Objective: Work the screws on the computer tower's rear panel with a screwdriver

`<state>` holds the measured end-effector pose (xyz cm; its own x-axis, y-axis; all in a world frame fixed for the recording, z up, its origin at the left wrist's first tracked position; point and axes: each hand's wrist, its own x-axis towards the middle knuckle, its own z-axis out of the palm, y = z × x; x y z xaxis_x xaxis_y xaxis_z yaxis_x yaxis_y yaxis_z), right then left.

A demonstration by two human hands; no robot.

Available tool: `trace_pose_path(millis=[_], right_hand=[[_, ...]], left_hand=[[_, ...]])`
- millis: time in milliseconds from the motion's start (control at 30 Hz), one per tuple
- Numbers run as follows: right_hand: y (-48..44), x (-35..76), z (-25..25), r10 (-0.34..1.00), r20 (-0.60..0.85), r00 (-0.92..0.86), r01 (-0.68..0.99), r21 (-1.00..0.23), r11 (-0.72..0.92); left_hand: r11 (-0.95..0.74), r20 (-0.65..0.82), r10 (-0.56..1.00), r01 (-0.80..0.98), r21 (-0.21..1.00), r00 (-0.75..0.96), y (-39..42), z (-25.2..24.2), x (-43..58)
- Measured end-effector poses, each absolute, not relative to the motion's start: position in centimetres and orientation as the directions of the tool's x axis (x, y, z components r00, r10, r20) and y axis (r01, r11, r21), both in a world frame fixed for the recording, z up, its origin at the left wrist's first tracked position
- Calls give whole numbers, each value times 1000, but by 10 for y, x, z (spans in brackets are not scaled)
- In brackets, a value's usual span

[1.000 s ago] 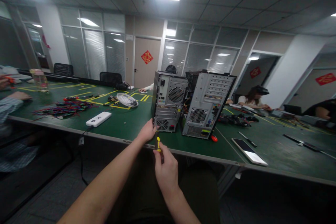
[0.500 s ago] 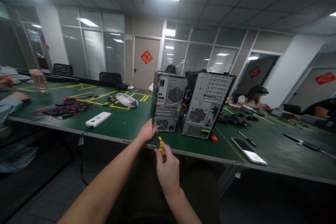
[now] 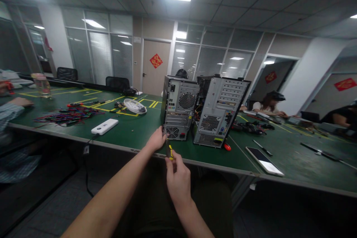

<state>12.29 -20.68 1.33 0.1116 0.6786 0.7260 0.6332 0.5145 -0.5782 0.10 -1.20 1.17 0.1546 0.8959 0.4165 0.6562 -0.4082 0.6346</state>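
Right hand (image 3: 177, 180), pinching my screwdriver (image 3: 170, 152), has edged toward 12 o'clock at the case (image 3: 180, 109), so driving likely continues; left hand (image 3: 156, 140) braces there, grip unclear.

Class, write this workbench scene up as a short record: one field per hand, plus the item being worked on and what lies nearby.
Right hand: gripping the screwdriver by its yellow-and-black handle
Left hand: at the lower rear corner of the computer case, beside the screwdriver's shaft
Second case: upright, close beside the first, rear panel facing the camera
Table: green top
Nearby: white power bank, phone, coloured wires
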Motion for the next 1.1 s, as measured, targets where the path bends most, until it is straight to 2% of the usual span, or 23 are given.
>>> trace_pose_path(millis=[233,300,467,700,833,1000,1100], right_hand=[[-211,123,18,625,780,2,703,-446,554],[-211,123,19,630,777,14,695,-461,553],[-206,122,15,689,716,112,620,-593,514],[-211,123,21,640,768,14,637,-500,587],[-212,122,22,655,755,9,631,-512,582],[-209,122,18,703,703,108,606,-607,514],[-209,122,18,672,736,78,613,-567,550]], left_hand=[[-410,412,896,663,627,164,-13,13,2],[-399,401,902,669,627,161,-14,15,2],[-395,400,903,674,624,159,-16,16,2],[-412,413,896,650,639,162,-14,15,2],[-400,404,902,653,643,154,-13,14,2],[-401,410,900,655,641,149,-13,13,2],[-408,413,897,655,636,159,-14,13,2]])
